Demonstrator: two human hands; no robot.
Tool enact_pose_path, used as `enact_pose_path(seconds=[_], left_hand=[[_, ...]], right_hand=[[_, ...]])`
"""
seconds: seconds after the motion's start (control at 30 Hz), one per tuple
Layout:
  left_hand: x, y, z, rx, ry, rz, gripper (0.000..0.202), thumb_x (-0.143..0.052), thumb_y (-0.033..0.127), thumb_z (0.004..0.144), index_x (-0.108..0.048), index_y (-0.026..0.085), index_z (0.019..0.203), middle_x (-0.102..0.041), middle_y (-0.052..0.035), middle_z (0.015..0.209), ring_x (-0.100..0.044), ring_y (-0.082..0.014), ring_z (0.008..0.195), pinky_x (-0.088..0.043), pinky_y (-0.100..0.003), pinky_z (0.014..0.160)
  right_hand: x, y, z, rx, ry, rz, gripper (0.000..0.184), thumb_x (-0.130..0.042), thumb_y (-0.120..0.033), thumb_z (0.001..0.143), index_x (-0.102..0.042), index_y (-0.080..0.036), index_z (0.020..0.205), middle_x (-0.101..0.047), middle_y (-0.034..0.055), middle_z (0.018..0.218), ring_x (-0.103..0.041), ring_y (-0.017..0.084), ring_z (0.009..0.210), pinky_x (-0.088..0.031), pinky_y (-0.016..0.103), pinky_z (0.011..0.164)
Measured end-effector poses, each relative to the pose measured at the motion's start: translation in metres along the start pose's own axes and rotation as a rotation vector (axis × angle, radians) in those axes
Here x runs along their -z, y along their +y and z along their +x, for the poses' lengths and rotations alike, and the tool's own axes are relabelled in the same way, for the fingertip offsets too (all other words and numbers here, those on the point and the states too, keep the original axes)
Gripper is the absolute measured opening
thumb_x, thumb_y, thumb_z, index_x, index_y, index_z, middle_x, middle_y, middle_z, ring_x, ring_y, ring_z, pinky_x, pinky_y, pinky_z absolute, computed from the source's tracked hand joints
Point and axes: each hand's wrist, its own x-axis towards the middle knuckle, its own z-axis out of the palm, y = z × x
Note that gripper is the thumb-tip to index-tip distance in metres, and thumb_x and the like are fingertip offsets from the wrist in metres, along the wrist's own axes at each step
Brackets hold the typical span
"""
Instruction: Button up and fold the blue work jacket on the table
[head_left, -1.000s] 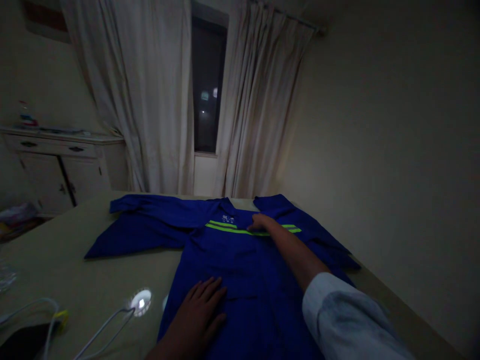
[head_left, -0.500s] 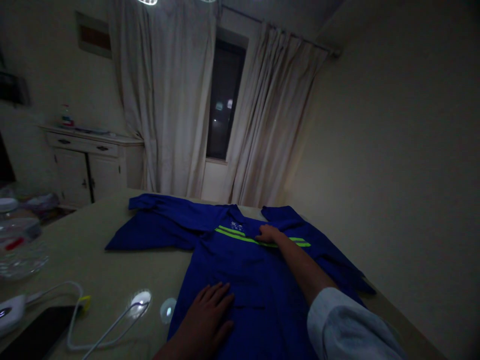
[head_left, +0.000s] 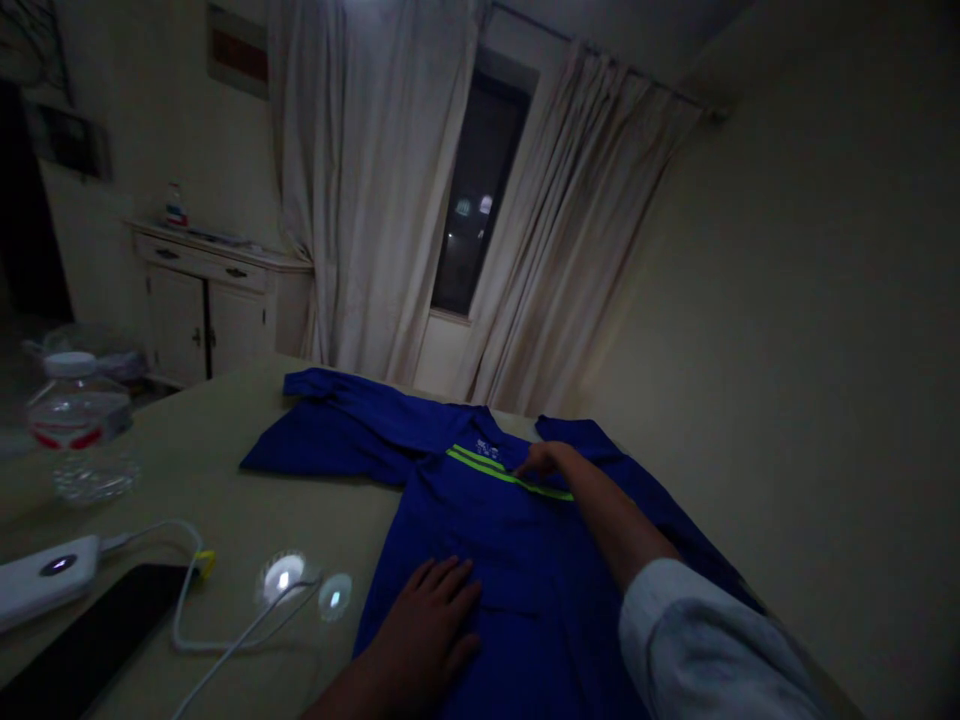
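The pale table (head_left: 232, 510) stretches left of the left fingers. On it, beneath both hands' fingers, lies a blue long-sleeved workwear top (head_left: 480, 530), long axis running away from the person, collar just beyond the right fingertips. The left hand (head_left: 431, 625) lies flat, fingers slightly spread, gripping nothing; the right hand (head_left: 538, 460) curls at the green chest stripes (head_left: 480, 466), whether pinching cloth I cannot tell. Smoothing or straightening seems in hand; the next move likely calls for light, even pressure.

Left hand (head_left: 433, 615) lies palm-down, right hand (head_left: 543, 460) stretched forward.
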Motion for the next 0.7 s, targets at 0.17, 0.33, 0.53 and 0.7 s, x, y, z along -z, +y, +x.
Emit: enact_pose_path(seconds=[0.17,0.33,0.53,0.7], left_hand=[[-0.003,-0.002,-0.002,-0.024,0.016,-0.002,0.059,-0.053,0.047,0.101,-0.046,0.033,0.158,-0.039,-0.0070,0.168,-0.034,-0.0328,0.156,-0.025,-0.062,0.128],[-0.003,-0.002,0.000,-0.027,0.023,0.015,0.059,-0.051,0.050,0.102,-0.047,0.031,0.157,-0.040,-0.0084,0.167,-0.035,-0.0328,0.155,-0.026,-0.061,0.128],[-0.008,-0.005,0.000,-0.024,0.045,0.083,0.056,-0.048,0.049,0.103,-0.049,0.030,0.156,-0.042,-0.0067,0.166,-0.038,-0.0318,0.154,-0.028,-0.059,0.127],[-0.010,-0.010,-0.001,-0.037,0.052,0.125,0.056,-0.044,0.054,0.105,-0.048,0.032,0.156,-0.042,-0.0051,0.166,-0.039,-0.0304,0.153,-0.030,-0.056,0.127]], right_hand=[[0.021,-0.019,-0.001,0.017,-0.129,-0.033,0.036,-0.067,-0.038,0.102,-0.063,-0.018,0.132,-0.064,0.0110,0.132,-0.066,0.024,0.112,-0.059,0.044,0.095],[0.077,-0.019,0.016,0.067,0.171,0.035,0.048,-0.049,-0.023,0.104,-0.054,-0.013,0.150,-0.055,0.0174,0.150,-0.045,0.031,0.145,-0.038,0.046,0.121],[0.046,0.010,-0.035,0.141,0.128,0.129,0.043,-0.053,-0.024,0.101,-0.062,-0.019,0.143,-0.066,0.0101,0.141,-0.060,0.023,0.132,-0.044,0.033,0.113],[-0.033,0.041,-0.128,0.164,0.024,0.211,0.059,-0.073,-0.038,0.090,-0.060,-0.016,0.144,-0.064,0.0155,0.142,-0.060,0.028,0.131,-0.045,0.036,0.112]])
